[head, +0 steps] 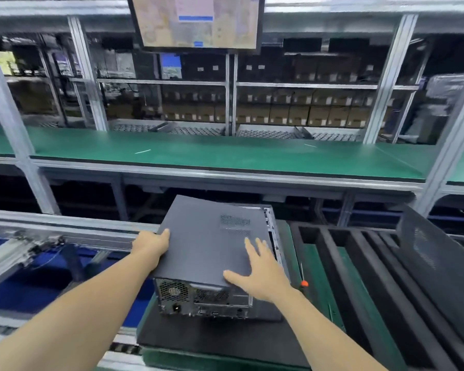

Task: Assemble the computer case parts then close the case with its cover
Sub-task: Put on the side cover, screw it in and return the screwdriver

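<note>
A dark grey computer case [206, 303] lies on a black foam pad [198, 338], its rear panel with fan grilles and ports facing me. The flat cover [204, 242] sits on top of the case, skewed so its far left corner overhangs and the case's right edge shows. My left hand [152, 243] grips the cover's left edge, thumb on top. My right hand [257, 271] rests flat on the cover's near right part with fingers spread.
A red-handled screwdriver [303, 279] lies on the green mat just right of the case. Black foam slot racks [359, 263] fill the right side, with another perforated cover [434, 253] leaning there. A conveyor rail [51, 231] runs left; a green shelf [198, 153] stands behind.
</note>
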The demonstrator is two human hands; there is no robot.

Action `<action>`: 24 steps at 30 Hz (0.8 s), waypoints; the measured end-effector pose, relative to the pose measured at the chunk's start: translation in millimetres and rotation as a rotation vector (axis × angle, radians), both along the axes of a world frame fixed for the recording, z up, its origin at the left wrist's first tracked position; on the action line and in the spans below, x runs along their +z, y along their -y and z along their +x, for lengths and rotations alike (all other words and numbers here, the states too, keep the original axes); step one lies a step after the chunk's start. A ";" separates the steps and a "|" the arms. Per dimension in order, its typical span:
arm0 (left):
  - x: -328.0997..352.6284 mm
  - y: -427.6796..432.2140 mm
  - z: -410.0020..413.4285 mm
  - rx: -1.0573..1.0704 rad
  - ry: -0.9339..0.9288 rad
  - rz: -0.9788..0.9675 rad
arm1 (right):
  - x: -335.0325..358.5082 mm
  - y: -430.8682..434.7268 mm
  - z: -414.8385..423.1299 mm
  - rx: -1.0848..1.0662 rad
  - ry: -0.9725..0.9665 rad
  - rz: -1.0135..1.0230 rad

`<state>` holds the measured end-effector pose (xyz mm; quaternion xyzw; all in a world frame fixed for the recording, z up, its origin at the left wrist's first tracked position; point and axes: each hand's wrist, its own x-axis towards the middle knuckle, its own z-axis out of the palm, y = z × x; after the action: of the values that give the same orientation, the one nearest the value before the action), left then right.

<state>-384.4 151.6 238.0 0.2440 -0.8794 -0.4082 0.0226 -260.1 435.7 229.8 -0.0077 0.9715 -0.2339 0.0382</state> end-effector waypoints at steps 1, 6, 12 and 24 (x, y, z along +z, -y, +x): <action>-1.4 -0.6 -0.5 -0.025 0.006 0.004 | -3.8 9.9 2.8 0.084 0.029 0.033; -5.6 -3.9 -1.9 -0.064 0.002 0.077 | -17.7 37.5 10.5 0.211 -0.027 0.229; -15.2 -1.8 -2.1 -0.069 0.005 0.116 | -23.9 38.7 6.6 0.203 -0.073 0.293; -25.7 -15.1 -8.5 -0.018 0.053 0.095 | -31.6 30.7 -9.5 0.196 -0.038 0.307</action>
<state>-392.9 166.7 212.3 0.2479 -0.8614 -0.4430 -0.0161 -269.6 405.1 198.2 -0.1010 0.9909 -0.0776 0.0432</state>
